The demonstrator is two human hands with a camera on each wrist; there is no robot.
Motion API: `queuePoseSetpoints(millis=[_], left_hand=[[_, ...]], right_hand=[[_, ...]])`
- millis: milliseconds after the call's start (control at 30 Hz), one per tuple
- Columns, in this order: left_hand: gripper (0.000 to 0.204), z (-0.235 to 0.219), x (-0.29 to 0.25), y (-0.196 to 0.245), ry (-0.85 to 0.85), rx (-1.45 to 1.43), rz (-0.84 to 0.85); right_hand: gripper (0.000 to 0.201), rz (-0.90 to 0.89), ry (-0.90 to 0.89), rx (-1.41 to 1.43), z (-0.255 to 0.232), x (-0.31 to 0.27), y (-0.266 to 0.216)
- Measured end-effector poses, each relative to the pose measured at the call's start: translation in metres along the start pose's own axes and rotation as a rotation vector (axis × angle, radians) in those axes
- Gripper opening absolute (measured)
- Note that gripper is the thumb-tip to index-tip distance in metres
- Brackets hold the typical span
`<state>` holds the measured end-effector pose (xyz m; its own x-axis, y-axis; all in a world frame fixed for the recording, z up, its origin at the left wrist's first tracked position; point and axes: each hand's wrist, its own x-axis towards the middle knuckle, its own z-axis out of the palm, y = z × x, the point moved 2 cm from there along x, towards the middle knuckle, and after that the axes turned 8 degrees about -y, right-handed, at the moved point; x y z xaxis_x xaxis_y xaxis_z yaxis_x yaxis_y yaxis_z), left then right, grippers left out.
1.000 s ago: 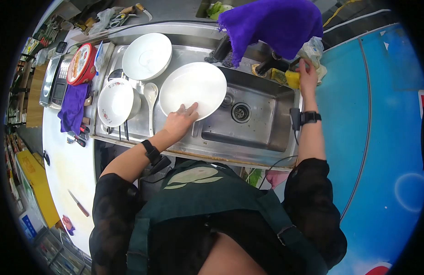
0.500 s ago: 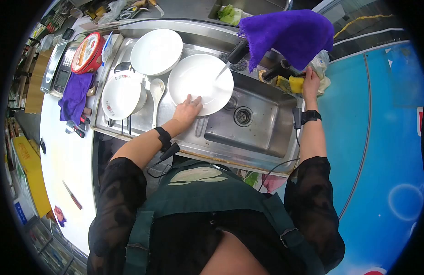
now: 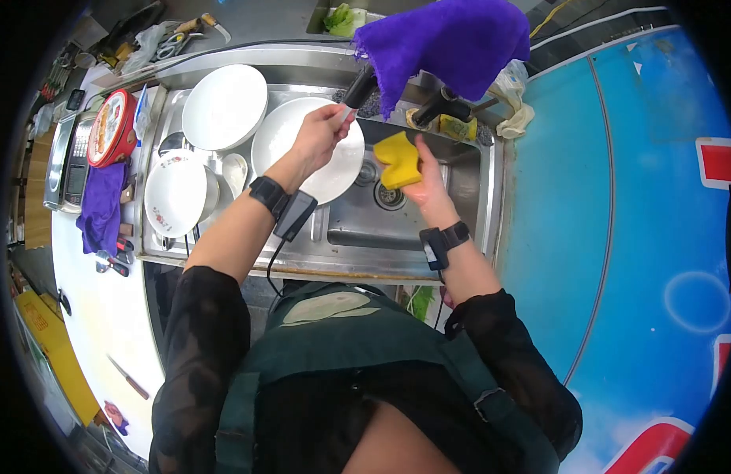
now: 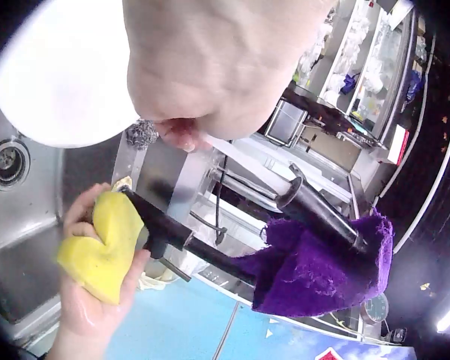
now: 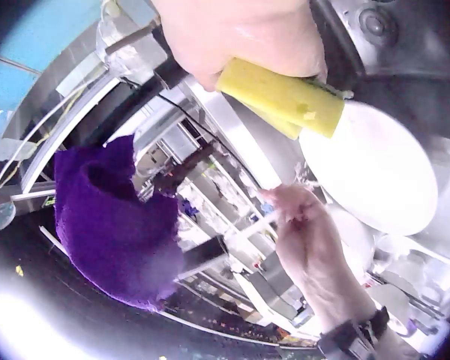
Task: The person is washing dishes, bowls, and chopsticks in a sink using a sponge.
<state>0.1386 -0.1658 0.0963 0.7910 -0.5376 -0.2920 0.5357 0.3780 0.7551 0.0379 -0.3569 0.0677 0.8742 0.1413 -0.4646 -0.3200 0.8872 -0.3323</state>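
My right hand grips a folded yellow sponge above the sink basin, thumb on one side and fingers on the other. Over the far rim of a large white dish, my left hand is raised near the black faucet spout. A pale stream of water runs from that spout down to the left fingertips, which look bent. The dish rests on the drainboard, partly covered by the left hand and forearm. A purple cloth hangs over the faucet.
Left of the dish stand another white bowl, a flower-patterned bowl and a white spoon. A second sponge lies at the sink's back edge. A blue surface borders the sink on the right.
My left hand has left the dish's near rim and risen to the faucet's stream. The right hand has come from the sink's back corner to over the basin, bringing the yellow sponge.
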Motion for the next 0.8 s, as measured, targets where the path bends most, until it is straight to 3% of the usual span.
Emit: queuePoseSetpoints(millis=[67,133,167,200,300,367,567,633,733,800], left_hand=[[0.012,0.004,0.000,0.007,0.028,-0.018,-0.024],[0.017,0.002,-0.003,0.012,-0.229,-0.107,-0.118],[0.024,0.004,-0.009,0.013,-0.104,0.018,-0.091],[0.024,0.003,-0.019,0.017,-0.095,0.018,-0.086],[0.029,-0.022,-0.039,0.019,0.107,0.345,-0.018],[0.031,-0.045,-0.056,0.014,0.137,0.407,-0.024],[0.026,-0.067,-0.108,-0.015,0.170,0.530,-0.077],[0.018,-0.067,-0.122,-0.020,0.142,0.537,-0.163],[0.015,-0.079,-0.136,-0.026,0.136,0.648,-0.139],[0.014,-0.088,-0.139,-0.033,0.136,0.607,-0.128]], right_hand=[[0.046,0.016,-0.090,-0.029,0.025,0.002,0.012],[0.043,0.038,-0.190,-0.057,0.049,0.005,0.021],[0.041,0.091,-0.184,-0.010,0.060,0.006,0.025],[0.040,0.146,-0.178,0.035,0.067,0.008,0.030],[0.040,0.115,-0.307,0.069,0.068,0.030,0.042],[0.042,0.024,-0.348,-0.020,0.081,0.039,0.050],[0.032,0.031,-0.312,-0.209,0.090,0.093,0.052],[0.039,-0.003,-0.294,-0.250,0.101,0.086,0.048],[0.048,-0.059,-0.340,-0.488,0.106,0.060,0.052],[0.050,-0.007,-0.253,-0.600,0.107,0.054,0.055]])
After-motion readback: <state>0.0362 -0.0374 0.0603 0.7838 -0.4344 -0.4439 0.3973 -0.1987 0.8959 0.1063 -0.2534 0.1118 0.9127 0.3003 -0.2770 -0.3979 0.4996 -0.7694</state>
